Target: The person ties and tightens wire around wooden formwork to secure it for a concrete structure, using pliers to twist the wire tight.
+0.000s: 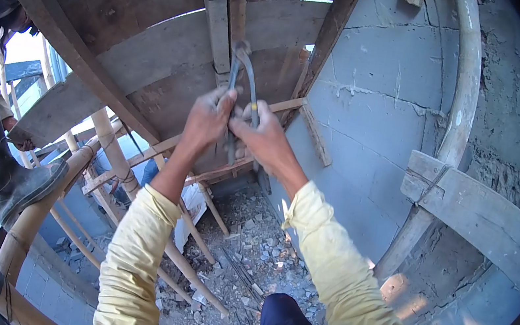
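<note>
Both my hands are raised in front of me at a pair of metal pincers [251, 76], whose head points up against the wooden battens under the boards. My left hand [208, 119] is closed around the left, straighter handle. Fingers of my right hand [268, 138] wrap the right, curved handle, just below a yellow band. The two hands are close together, and the lower handle ends are partly hidden behind the fingers. Just above the tool, a grey batten [218, 13] runs up the wooden board panel [156, 48].
A grey block wall [374, 105] stands at right, with a bamboo pole [464, 78] and a tied plank [472, 212]. At left, another person's boot [1, 159] rests on bamboo scaffolding [32, 223]. Below lies rubble [251, 228], with slanted poles [191, 276] over it.
</note>
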The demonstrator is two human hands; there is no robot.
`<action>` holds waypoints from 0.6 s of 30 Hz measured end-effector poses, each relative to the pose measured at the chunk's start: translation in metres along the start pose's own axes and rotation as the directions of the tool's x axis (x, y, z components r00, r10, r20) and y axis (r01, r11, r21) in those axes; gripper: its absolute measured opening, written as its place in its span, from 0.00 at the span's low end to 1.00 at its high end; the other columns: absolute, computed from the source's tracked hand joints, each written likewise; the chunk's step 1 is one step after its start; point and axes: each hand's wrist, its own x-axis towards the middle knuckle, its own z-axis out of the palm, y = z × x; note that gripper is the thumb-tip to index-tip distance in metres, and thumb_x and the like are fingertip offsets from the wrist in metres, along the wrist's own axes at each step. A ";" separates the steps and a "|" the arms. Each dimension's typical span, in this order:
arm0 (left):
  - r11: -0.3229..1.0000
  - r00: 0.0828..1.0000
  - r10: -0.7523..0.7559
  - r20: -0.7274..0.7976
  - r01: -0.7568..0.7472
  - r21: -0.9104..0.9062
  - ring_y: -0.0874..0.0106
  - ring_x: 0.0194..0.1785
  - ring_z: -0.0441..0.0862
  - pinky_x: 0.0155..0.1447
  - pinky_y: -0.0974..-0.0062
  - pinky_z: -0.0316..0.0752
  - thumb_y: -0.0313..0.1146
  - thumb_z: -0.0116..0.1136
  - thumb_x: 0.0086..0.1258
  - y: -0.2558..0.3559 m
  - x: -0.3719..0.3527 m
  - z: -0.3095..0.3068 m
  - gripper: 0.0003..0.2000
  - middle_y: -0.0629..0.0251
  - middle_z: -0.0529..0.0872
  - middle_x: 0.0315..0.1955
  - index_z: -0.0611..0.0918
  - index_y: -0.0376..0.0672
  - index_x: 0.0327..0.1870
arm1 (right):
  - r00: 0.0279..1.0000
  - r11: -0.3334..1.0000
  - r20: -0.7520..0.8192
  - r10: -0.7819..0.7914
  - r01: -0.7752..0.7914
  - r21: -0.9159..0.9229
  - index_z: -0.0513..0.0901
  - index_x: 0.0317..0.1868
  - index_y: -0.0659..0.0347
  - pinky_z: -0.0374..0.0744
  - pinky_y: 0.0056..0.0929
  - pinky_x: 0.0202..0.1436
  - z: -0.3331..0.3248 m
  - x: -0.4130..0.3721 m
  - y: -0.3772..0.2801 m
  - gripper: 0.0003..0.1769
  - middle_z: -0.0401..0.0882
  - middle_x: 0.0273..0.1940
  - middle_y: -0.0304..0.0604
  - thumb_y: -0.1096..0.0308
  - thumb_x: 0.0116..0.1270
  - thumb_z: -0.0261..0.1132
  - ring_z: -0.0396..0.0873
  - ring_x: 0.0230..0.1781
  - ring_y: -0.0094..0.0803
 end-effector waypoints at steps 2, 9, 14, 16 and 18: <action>0.992 0.996 -0.042 0.078 0.032 0.121 0.77 0.29 0.77 0.36 0.72 0.74 0.46 0.48 0.80 -0.041 -0.032 0.012 0.19 0.64 0.83 0.25 0.83 0.36 0.46 | 0.958 0.901 0.137 0.251 -0.283 0.329 0.65 0.53 0.60 0.83 0.31 0.38 0.002 -0.047 0.027 0.17 0.77 0.45 0.47 0.67 0.71 0.62 0.85 0.40 0.40; 0.868 0.854 -0.460 0.242 0.490 -0.082 0.76 0.32 0.78 0.40 0.74 0.74 0.49 0.46 0.80 -0.118 -0.163 0.061 0.22 0.66 0.84 0.29 0.84 0.38 0.49 | 0.867 0.715 0.099 0.489 -0.463 0.524 0.52 0.75 0.57 0.77 0.51 0.61 0.005 -0.166 0.141 0.35 0.68 0.68 0.54 0.62 0.75 0.60 0.72 0.66 0.48; 0.906 0.911 -0.412 0.014 0.411 -0.106 0.75 0.39 0.79 0.48 0.75 0.74 0.48 0.47 0.80 -0.143 -0.242 0.088 0.21 0.64 0.84 0.35 0.83 0.37 0.50 | 0.832 0.733 0.128 0.540 -0.539 0.415 0.38 0.79 0.67 0.78 0.38 0.60 0.008 -0.218 0.166 0.50 0.71 0.64 0.48 0.66 0.71 0.65 0.74 0.62 0.35; 0.914 0.914 -0.405 -0.025 0.405 0.008 0.74 0.39 0.78 0.47 0.74 0.74 0.48 0.46 0.80 -0.149 -0.261 0.074 0.22 0.64 0.84 0.34 0.83 0.35 0.49 | 0.782 0.763 0.110 0.614 -0.623 0.168 0.60 0.71 0.63 0.76 0.31 0.59 -0.010 -0.233 0.165 0.33 0.76 0.60 0.44 0.63 0.72 0.64 0.76 0.56 0.30; 0.917 0.914 -0.396 -0.088 0.398 0.007 0.76 0.33 0.76 0.41 0.76 0.72 0.48 0.46 0.81 -0.152 -0.279 0.058 0.22 0.68 0.81 0.29 0.83 0.35 0.48 | 0.807 0.810 0.076 0.586 -0.582 -0.072 0.74 0.63 0.65 0.74 0.26 0.59 -0.023 -0.248 0.158 0.24 0.80 0.55 0.44 0.66 0.70 0.64 0.77 0.51 0.28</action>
